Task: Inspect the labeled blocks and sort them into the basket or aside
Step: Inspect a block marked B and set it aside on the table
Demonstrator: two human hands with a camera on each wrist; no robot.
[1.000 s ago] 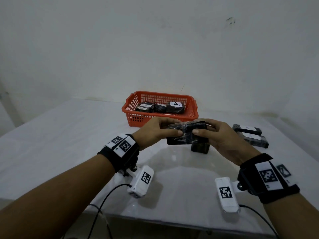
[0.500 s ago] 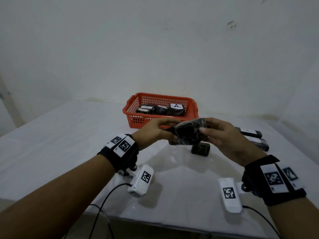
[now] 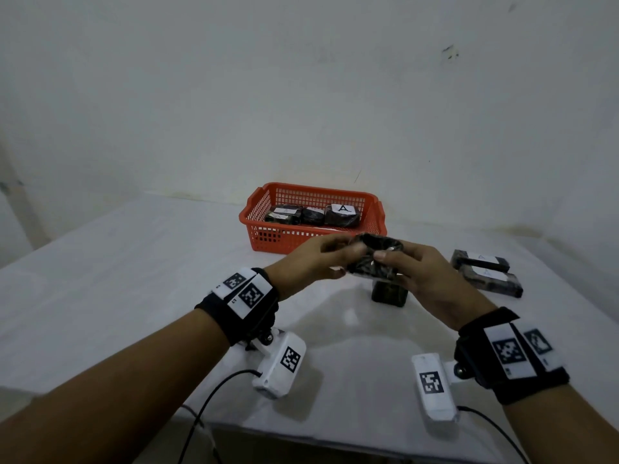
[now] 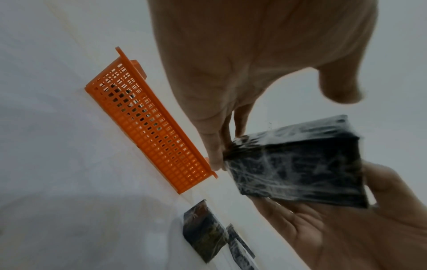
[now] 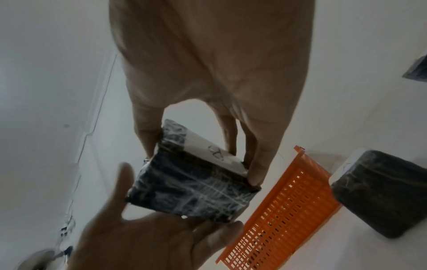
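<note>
A dark, film-wrapped block [image 3: 370, 261] [image 4: 295, 164] is held in the air between both hands, just in front of the orange basket [image 3: 311, 242]. My right hand [image 3: 385, 259] pinches it, thumb on one side and fingers on the other. A white label marked B [image 5: 215, 151] shows on the face turned away from the head view. My left hand [image 3: 341, 259] touches the block's left end with nearly straight fingers [image 4: 217, 155]; its thumb [image 4: 342, 87] is clear of the block. The basket holds several wrapped blocks, one labelled A [image 3: 343, 214].
Another wrapped block [image 3: 390, 294] [image 5: 379, 193] stands on the white table [image 3: 134, 279] right under my hands. Two labelled blocks [image 3: 479, 262] [image 3: 492, 283] lie side by side at the right. The wall stands close behind the basket. Cables hang over the table's near edge.
Both hands have lifted the block a little toward the basket and rolled it. The left thumb has come off it.
</note>
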